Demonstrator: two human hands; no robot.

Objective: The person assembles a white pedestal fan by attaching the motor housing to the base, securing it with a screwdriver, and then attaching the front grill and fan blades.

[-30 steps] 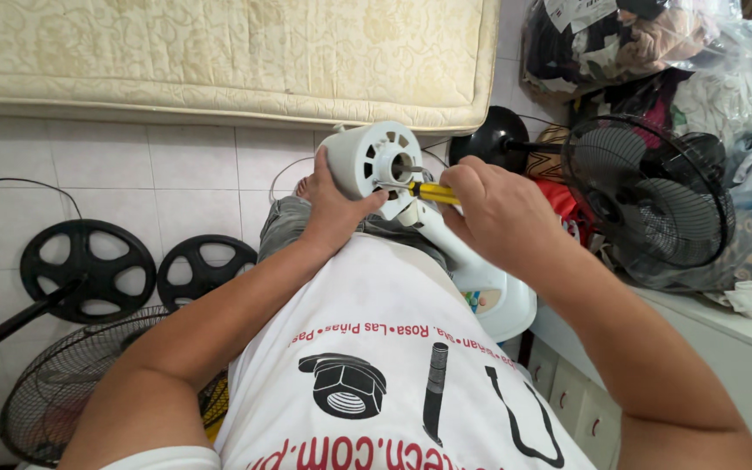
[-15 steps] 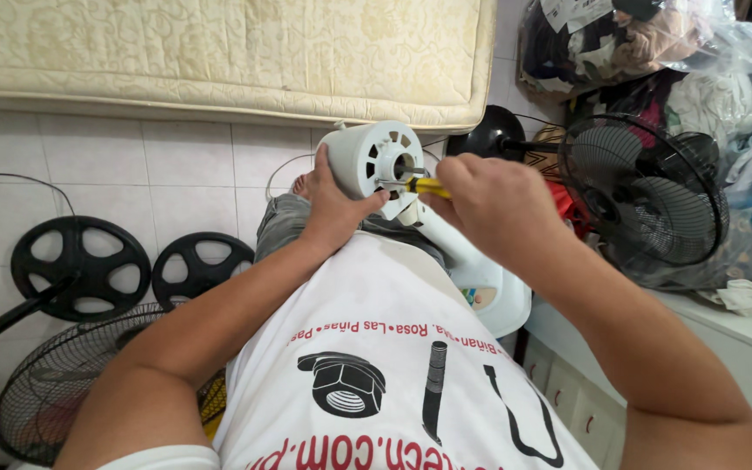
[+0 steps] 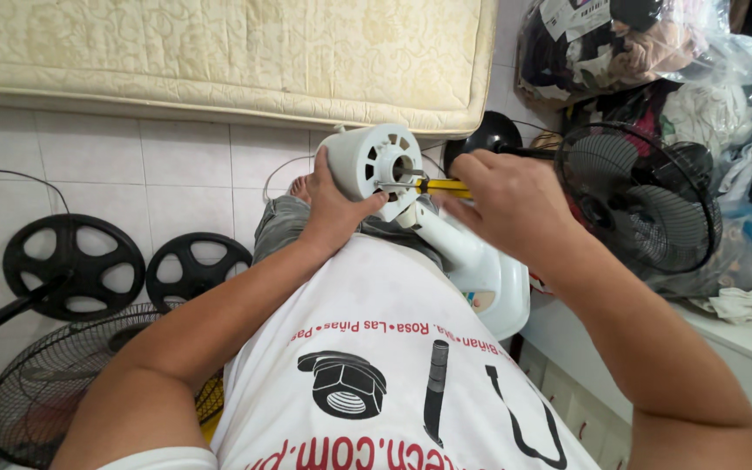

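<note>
Head view: the white fan motor housing (image 3: 374,165) is in the middle of the scene, on top of a white fan stand (image 3: 472,265) that rests on the lap of the person. Its flat face with the vent slots and the centre hole looks to the right and a little toward the camera.

The left hand (image 3: 331,202) holds the housing from the near left side. Its fingers are closed around the round body and the thumb (image 3: 367,205) lies under the lower edge of the face, so this hand is the nearer one to the housing and is touching it.

The right hand (image 3: 502,202) is just to the right of the housing and does not touch it. Its fingers are closed on the yellow and black handle of a screwdriver (image 3: 433,185). The long axis of the screwdriver lies almost level, from right to left, and the metal tip meets the face of the housing just beside the centre hole. So the housing lies to the left of the right fingers, along the line of the tool.

Farther to the right stands a black fan (image 3: 641,196). On the tiled floor to the left lie two black round bases (image 3: 76,265), and near them a black wire grille (image 3: 54,392). At the far side lies a cream mattress (image 3: 219,52)
</note>
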